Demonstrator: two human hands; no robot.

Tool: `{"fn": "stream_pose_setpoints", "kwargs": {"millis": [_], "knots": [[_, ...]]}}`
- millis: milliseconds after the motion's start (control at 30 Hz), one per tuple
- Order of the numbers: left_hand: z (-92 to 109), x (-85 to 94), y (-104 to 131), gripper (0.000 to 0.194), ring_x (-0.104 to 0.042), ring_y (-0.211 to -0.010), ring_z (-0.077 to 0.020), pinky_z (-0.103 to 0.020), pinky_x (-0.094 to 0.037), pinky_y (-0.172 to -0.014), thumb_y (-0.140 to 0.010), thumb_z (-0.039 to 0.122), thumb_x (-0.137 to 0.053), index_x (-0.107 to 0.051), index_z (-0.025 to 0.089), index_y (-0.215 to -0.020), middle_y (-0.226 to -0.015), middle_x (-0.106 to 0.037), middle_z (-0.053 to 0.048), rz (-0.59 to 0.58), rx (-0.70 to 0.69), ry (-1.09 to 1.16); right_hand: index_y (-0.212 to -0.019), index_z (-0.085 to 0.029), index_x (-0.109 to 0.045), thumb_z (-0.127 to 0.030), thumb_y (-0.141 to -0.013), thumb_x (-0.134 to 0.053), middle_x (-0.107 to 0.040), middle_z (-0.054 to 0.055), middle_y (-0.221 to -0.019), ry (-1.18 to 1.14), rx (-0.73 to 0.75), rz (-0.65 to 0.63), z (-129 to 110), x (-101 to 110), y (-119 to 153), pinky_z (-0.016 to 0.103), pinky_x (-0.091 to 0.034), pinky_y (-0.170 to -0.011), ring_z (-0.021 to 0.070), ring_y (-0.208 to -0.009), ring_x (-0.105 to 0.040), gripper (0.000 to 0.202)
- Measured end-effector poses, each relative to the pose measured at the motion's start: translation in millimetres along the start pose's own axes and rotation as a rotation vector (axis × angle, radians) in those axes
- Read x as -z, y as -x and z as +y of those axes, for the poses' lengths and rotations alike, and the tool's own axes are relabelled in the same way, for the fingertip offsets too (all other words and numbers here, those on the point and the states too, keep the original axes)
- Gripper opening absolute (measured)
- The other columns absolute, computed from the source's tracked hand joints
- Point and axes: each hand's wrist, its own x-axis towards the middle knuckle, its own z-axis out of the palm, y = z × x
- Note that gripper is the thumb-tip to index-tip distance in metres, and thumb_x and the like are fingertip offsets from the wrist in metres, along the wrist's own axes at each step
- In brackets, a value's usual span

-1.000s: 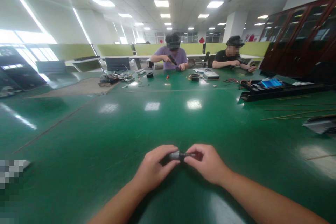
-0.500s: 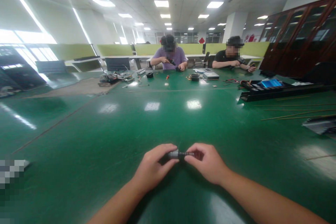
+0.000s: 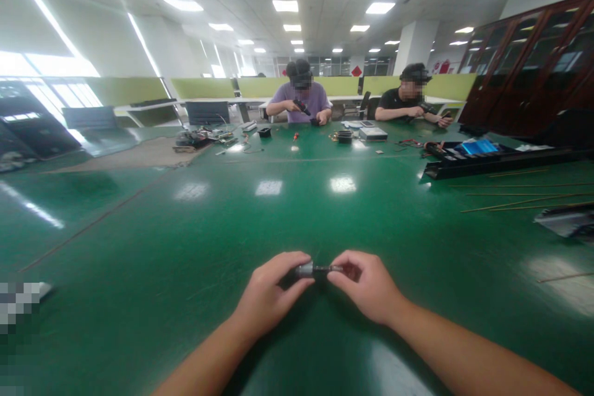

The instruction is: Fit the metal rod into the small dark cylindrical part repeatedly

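Observation:
Low over the green tabletop (image 3: 297,216), my two hands meet around a small part lying crosswise between them. My left hand (image 3: 269,294) pinches a grey cylinder (image 3: 305,269) between thumb and fingers, with its left end hidden in the hand. A thin dark shaft (image 3: 321,268) runs from the cylinder to the right. Thumb and fingertips of my right hand (image 3: 369,288) are closed on the far end of that shaft. The kind of part is too small to make out.
Across the table sit two people, one in a purple shirt (image 3: 315,96) handling a dark tool, one in black (image 3: 392,102). A black tray-like frame (image 3: 492,164) and thin rods (image 3: 520,195) lie right. Electronic parts (image 3: 197,138) are heaped at the far left.
My hands have drawn slightly apart and up. The cylinder has shifted a little left, and more of the thin shaft shows between my hands.

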Motion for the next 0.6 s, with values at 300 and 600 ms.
{"fn": "stream_pose_setpoints", "kwargs": {"millis": [300,600], "knots": [[-2.2,0.8,0.9,0.027,-0.07,-0.097,-0.0206,-0.033,-0.058,-0.091,-0.087,0.028,-0.068,-0.066,0.021,-0.112,-0.106,-0.073,-0.007,0.003,0.004,-0.005,-0.082,-0.017,-0.072,-0.026,-0.081,-0.068,-0.066,0.0,-0.07,-0.017,0.0,0.012,-1.3,-0.2,0.5,0.023,-0.042,-0.058,0.0138,-0.062,-0.057,0.009],[-4.8,1.2,1.6,0.027,-0.07,-0.099,-0.0199,-0.033,-0.057,-0.093,-0.086,0.027,-0.069,-0.067,0.022,-0.113,-0.108,-0.073,-0.006,0.012,-0.001,-0.013,-0.083,-0.017,-0.071,-0.025,-0.081,-0.068,-0.066,0.001,-0.071,-0.046,-0.01,0.014,-2.2,1.3,1.0,0.023,-0.042,-0.058,0.0134,-0.062,-0.056,0.009]]}}
